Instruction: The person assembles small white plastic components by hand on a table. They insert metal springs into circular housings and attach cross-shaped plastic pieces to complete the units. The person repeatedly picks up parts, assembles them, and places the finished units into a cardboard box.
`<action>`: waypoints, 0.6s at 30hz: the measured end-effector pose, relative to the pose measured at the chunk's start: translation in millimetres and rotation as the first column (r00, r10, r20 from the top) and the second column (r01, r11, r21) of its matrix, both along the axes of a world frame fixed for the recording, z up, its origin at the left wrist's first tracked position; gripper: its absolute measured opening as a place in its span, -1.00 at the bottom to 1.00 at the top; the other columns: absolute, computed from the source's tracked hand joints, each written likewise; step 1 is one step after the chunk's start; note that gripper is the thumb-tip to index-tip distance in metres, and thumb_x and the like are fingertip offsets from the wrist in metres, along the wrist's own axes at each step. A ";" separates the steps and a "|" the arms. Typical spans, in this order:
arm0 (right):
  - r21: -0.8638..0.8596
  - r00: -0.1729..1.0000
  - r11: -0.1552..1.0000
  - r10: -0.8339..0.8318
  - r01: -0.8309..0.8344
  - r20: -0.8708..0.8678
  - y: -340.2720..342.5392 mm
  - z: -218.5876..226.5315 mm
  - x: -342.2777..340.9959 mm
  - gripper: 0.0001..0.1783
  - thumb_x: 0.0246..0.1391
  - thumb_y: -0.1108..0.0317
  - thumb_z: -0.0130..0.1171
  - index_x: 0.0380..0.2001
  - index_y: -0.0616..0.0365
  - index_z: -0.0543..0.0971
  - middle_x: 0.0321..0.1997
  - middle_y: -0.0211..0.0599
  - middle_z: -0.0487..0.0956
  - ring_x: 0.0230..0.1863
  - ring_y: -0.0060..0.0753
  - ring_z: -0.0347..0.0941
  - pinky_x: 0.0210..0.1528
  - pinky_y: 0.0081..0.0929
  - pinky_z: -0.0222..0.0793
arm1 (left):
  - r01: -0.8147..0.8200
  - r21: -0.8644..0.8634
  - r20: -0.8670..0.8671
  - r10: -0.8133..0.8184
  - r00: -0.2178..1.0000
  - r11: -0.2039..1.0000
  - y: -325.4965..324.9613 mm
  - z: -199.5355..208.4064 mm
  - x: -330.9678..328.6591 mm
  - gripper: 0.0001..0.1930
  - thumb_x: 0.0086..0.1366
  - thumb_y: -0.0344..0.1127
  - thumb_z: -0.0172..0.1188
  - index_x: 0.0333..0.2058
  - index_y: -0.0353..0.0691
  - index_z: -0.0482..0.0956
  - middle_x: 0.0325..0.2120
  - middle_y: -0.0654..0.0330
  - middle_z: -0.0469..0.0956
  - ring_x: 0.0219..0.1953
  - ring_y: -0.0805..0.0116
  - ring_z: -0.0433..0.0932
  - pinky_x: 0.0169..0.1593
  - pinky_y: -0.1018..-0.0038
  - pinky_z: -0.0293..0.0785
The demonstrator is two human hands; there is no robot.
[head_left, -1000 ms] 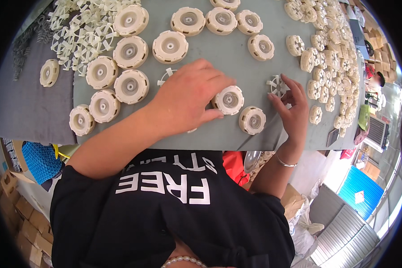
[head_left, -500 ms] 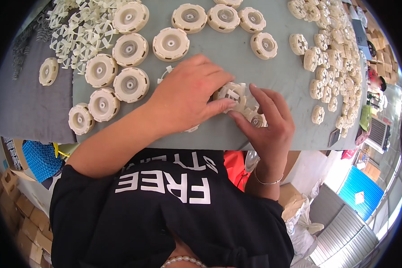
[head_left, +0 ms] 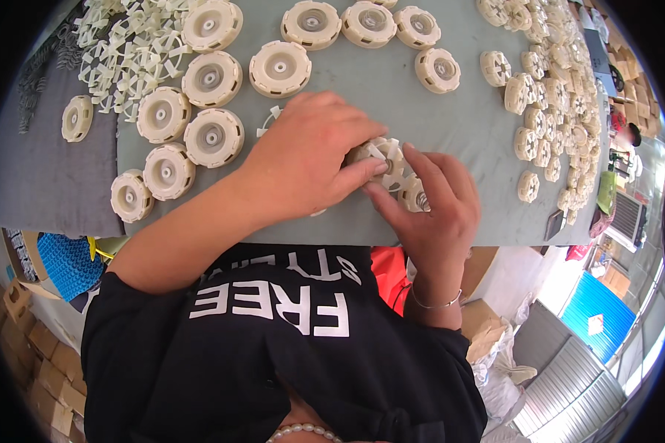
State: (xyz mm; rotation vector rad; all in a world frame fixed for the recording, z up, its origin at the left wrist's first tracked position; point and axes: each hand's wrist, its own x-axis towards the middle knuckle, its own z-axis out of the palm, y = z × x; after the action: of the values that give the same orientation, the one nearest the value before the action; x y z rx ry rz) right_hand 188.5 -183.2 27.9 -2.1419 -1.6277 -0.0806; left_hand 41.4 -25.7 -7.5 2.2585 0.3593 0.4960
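Near the middle of the table, my left hand (head_left: 314, 155) is closed on a round cream plastic housing (head_left: 386, 151) with a white pronged clip at its top, thumb and fingers pinching its left side. From the right, my right hand (head_left: 445, 198) curls round the same housing, its thumb and forefinger against it. Below that, partly under my right fingers, sits a second cream housing (head_left: 408, 193) with a metal coil spring showing. A loose white clip (head_left: 270, 120) lies beside my left hand's knuckles. Fingers cover much of the held part.
Round cream housings (head_left: 211, 80) with clear centres stand to the left and far side. White clips (head_left: 129, 55) are heaped at the far left, next to dark coil springs (head_left: 33, 88). Many pronged round parts (head_left: 558, 111) crowd the right side, near a phone-like dark object (head_left: 554, 224).
Both hands have shifted slightly; the right hand has moved a little left with its thumb closer to the left thumb. The held housing has turned, with its clip sitting differently between the fingers.
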 end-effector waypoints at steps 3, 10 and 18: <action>-0.016 0.998 0.999 -0.036 0.037 0.056 -1.5 -0.5 -10.6 -0.38 -0.26 0.10 0.66 -0.09 0.14 0.74 -0.22 -0.34 0.65 -0.22 -0.21 0.58 -0.17 -0.27 0.49 | 0.005 0.010 -0.001 -0.005 1.000 1.000 -0.2 0.7 -0.9 -0.60 0.26 -0.21 0.39 0.04 -0.23 0.68 -0.10 0.13 0.68 0.02 0.06 0.56 0.16 0.13 0.40; -0.078 0.972 0.993 -0.070 0.090 0.225 -0.2 -8.8 -22.8 -0.39 -0.12 0.04 0.59 -0.02 0.14 0.70 -0.18 -0.36 0.61 -0.17 -0.26 0.56 -0.10 -0.28 0.39 | -0.033 0.121 -0.034 0.037 0.999 0.992 -1.2 -1.8 1.3 -0.62 0.22 -0.21 0.42 0.00 -0.17 0.71 -0.08 0.16 0.67 0.05 0.07 0.54 0.17 0.15 0.40; 0.018 0.980 0.984 -0.178 0.177 0.090 5.6 -5.9 41.9 -0.35 -0.09 0.13 0.60 0.08 0.09 0.63 -0.02 -0.25 0.63 -0.03 -0.10 0.56 -0.02 -0.19 0.44 | -0.264 0.206 0.238 0.213 0.948 0.942 20.4 24.0 -5.7 -0.64 0.12 -0.34 0.46 -0.06 -0.12 0.74 -0.11 0.16 0.68 0.00 0.07 0.55 0.07 0.17 0.49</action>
State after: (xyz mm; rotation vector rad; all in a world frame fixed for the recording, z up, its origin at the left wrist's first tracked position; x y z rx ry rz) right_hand 230.4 -177.6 22.0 -2.3022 -1.4775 -0.2438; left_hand 35.6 -5.3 16.5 2.3703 0.4901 0.9451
